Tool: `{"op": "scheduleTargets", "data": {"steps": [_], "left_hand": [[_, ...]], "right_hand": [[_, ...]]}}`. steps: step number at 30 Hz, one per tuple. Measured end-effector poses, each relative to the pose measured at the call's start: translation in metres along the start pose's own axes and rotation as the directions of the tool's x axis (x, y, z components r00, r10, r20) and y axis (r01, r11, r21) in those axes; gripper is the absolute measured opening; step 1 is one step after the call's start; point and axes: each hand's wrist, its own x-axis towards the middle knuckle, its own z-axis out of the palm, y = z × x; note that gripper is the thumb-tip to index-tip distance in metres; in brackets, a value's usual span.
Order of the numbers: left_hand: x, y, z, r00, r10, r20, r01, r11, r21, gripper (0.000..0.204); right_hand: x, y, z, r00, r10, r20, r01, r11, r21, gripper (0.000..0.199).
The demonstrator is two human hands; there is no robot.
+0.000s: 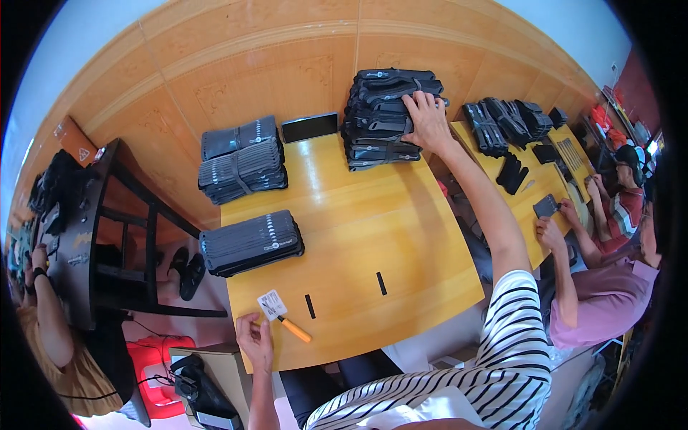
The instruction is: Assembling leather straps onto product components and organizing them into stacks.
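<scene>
At the far edge of the yellow table stands a tall stack of flat black pouches, bundled with bands. My right hand is reached out to its right side, fingers over a bundle and thumb on the front face. What lies under the palm is hidden. My left hand rests by the near left table edge, fingers loosely bent and thumb apart, holding nothing. Beside it lies an orange-handled tool, its other end at a small white label-like square. Two short black strips lie farther right.
Two more pouch piles line the table's left side. A dark phone-like slab leans at the back. Co-workers sit at a right-hand table with black bundles. A dark stool-like frame and a red container are left.
</scene>
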Motion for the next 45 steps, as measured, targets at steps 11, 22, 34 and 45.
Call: {"op": "scheduleTargets", "data": {"steps": [11, 22, 34, 45], "left_hand": [[-0.004, 0.003, 0.001, 0.983, 0.05, -0.176, -0.075, 0.988, -0.136, 0.008], [0.098, 0.171, 0.146, 0.842, 0.481, 0.244, -0.451, 0.876, -0.168, 0.031], [0.212, 0.193, 0.305, 0.77, 0.627, 0.118, -0.635, 0.771, 0.054, 0.058], [0.246, 0.177, 0.352, 0.94, 0.326, 0.102, -0.301, 0.931, -0.204, 0.078]], "right_hand": [[0.001, -0.011, 0.011, 0.972, 0.186, 0.144, -0.186, 0.982, -0.013, 0.106], [-0.006, 0.0, 0.031, 0.997, 0.076, -0.032, -0.072, 0.991, 0.115, 0.106], [0.017, 0.004, 0.027, 0.997, 0.077, 0.01, -0.078, 0.977, 0.198, 0.093], [0.041, 0.0, 0.018, 0.97, 0.084, 0.226, -0.097, 0.994, 0.047, 0.093]]}}
